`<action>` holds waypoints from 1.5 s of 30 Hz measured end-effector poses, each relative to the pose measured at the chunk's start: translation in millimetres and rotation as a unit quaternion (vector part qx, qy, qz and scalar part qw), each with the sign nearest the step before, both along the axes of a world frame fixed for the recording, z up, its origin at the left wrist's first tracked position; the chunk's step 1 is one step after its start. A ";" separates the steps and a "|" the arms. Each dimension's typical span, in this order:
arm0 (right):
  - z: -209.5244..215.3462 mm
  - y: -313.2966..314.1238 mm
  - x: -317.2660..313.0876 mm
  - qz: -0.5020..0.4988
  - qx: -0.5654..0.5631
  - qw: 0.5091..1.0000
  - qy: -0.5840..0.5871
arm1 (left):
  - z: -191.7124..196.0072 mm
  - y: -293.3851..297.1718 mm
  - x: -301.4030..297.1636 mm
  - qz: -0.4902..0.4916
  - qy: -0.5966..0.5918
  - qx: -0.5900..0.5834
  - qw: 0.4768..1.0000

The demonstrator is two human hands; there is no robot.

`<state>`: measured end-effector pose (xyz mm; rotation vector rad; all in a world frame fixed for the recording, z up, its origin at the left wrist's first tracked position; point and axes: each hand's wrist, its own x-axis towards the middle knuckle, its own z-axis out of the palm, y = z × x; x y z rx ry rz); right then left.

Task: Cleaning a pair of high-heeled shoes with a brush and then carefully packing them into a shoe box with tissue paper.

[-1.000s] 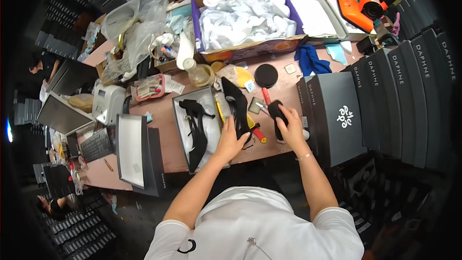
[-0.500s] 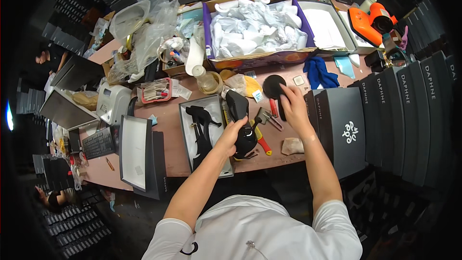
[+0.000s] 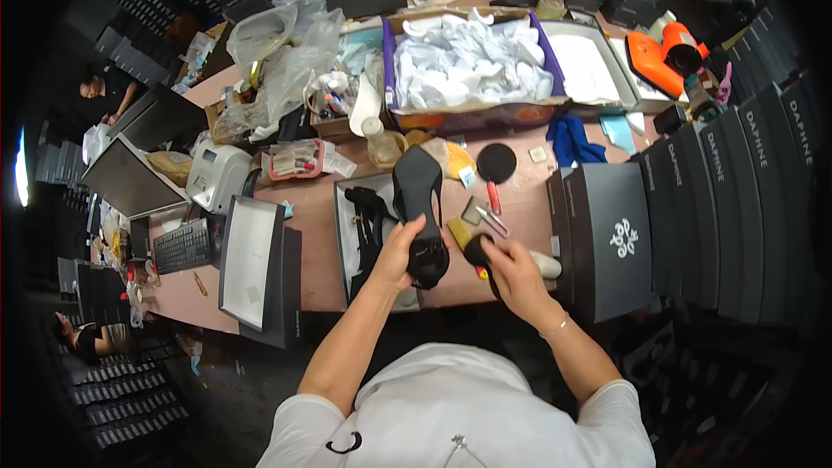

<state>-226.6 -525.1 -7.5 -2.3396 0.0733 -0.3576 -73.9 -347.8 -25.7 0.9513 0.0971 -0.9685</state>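
My left hand (image 3: 401, 255) is closed around a black high-heeled shoe (image 3: 418, 182), its sole turned up. Close to the shoe's right side, my right hand (image 3: 516, 276) grips a small black pad with a rounded end (image 3: 477, 250); my fingers partly cover it. A second black shoe (image 3: 368, 225) lies in the grey shoebox (image 3: 345, 273) under and left of my left hand. Beyond my right hand are a round black disc (image 3: 497, 163), a red-handled tool (image 3: 493, 198) and a brush with yellowish bristles (image 3: 459, 231).
A purple-edged carton (image 3: 390, 61) full of white paper stuffing stands at the back. Grey shoeboxes (image 3: 611, 238) line the right side. An open box lid (image 3: 249, 264), a keyboard (image 3: 182, 247) and a white machine (image 3: 217, 175) are at left. A blue cloth (image 3: 574, 140) lies back right.
My right hand has come away from the round disc, moving nearer with the black pad in it. The shoe in my left hand has been raised and now shows more of its sole.
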 end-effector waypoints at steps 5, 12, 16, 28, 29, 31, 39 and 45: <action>26.4 71.6 0.1 0.020 0.122 0.992 0.026 | 1.3 1.1 -3.7 0.015 -0.039 0.020 0.999; 29.2 41.0 24.9 0.050 0.131 0.989 -0.036 | 11.8 3.0 -7.5 -0.046 -0.055 0.030 0.997; -5.7 31.4 -0.7 0.145 0.067 0.987 -0.008 | 7.9 20.4 -1.3 -0.114 -0.086 0.052 0.988; 10.8 -48.8 63.9 -0.067 -0.110 0.988 -0.087 | 31.4 37.7 -0.1 -0.335 -0.247 0.117 0.902; -4.7 -79.9 63.5 -0.161 -0.053 0.983 0.064 | 35.4 38.6 -1.0 -0.349 -0.255 0.122 0.894; 26.1 -53.6 61.0 -0.134 -0.072 0.981 -0.123 | 40.9 40.6 1.8 -0.326 -0.228 0.122 0.909; -51.1 -59.6 42.4 -0.186 -0.156 0.969 0.039 | 32.8 29.1 14.7 -0.369 -0.251 0.143 0.883; 47.5 44.6 21.8 0.168 -0.104 0.980 0.003 | 6.8 10.2 22.5 -0.279 -0.129 0.273 0.912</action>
